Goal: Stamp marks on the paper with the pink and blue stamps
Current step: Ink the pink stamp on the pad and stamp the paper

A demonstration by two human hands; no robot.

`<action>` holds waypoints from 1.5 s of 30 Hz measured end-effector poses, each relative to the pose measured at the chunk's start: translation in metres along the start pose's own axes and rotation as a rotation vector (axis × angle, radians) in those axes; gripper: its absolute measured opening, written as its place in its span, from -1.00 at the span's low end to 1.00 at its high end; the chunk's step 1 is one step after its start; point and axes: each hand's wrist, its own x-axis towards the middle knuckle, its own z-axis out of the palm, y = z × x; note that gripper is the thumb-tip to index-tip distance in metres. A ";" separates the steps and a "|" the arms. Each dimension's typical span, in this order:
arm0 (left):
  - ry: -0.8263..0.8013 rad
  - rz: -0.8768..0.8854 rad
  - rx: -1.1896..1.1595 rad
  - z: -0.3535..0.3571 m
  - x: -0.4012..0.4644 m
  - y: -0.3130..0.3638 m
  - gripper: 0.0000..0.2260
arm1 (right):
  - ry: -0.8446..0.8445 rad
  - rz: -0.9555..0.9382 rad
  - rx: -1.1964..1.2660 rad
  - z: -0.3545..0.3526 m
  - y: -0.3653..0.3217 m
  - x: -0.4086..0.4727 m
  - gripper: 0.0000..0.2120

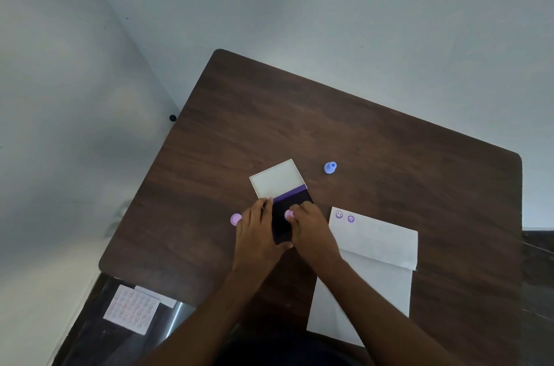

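Pink stamp [289,214], at centre frame, is pinched by the right hand [310,229] onto the ink pad [283,221], which the left hand [257,230] grips steady. Inking step; next, lift across to the paper [374,248] at lower right.

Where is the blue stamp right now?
In the head view, the blue stamp stands alone on the table, right of the open ink pad's lid and beyond the paper, untouched by either hand.
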 end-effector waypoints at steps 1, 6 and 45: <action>0.018 0.001 0.008 0.001 0.001 -0.001 -0.17 | -0.006 -0.026 -0.061 0.003 0.000 0.000 -0.77; 0.053 0.010 0.000 0.005 0.006 -0.006 -0.30 | -0.026 -0.050 -0.162 0.011 -0.005 0.000 -0.69; 0.033 0.233 -0.040 -0.007 0.002 0.001 -0.59 | 0.526 0.385 0.351 -0.029 0.022 -0.062 -0.82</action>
